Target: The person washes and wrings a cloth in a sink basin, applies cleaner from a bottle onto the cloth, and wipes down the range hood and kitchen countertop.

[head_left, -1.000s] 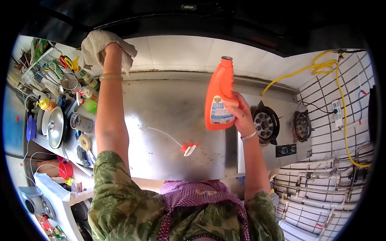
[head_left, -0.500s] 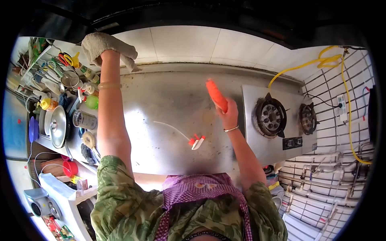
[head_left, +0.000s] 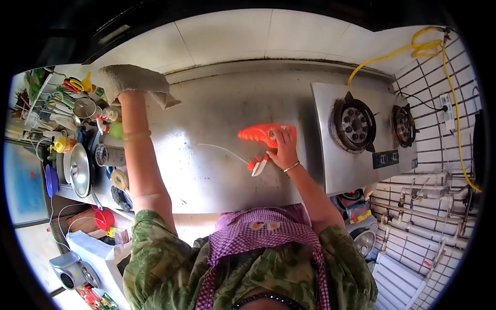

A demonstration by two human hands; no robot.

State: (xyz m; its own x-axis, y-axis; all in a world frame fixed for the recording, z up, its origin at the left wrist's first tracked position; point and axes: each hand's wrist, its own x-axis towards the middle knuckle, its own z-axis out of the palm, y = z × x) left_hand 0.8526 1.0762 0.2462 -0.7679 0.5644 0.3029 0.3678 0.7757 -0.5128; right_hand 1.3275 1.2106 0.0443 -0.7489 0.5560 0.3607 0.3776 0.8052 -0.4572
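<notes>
A grey cloth (head_left: 135, 81) covers my left hand (head_left: 133, 96), which holds it up at the far left of the steel counter; its fingers are hidden under the fabric. My right hand (head_left: 282, 147) grips an orange-red plastic bottle (head_left: 258, 132), tipped on its side over the counter with its ridged side to the left. Just below the bottle lies a red and white trigger spray head (head_left: 258, 166), detached, its thin clear tube (head_left: 223, 149) trailing to the left. The right thumb is close to this spray head.
A gas stove (head_left: 356, 124) with two burners stands at the right, with a yellow hose (head_left: 380, 68) behind it. Utensils, a green spray bottle (head_left: 115, 130), a tin can (head_left: 108, 155) and a lidded pan (head_left: 80, 169) crowd the left side. Dark cabinets overhang the back wall.
My right hand has brought the bottle down and turned it from upright-pointing to sideways, near the spray head. The left hand stays in the cloth. The camera view has shifted slightly.
</notes>
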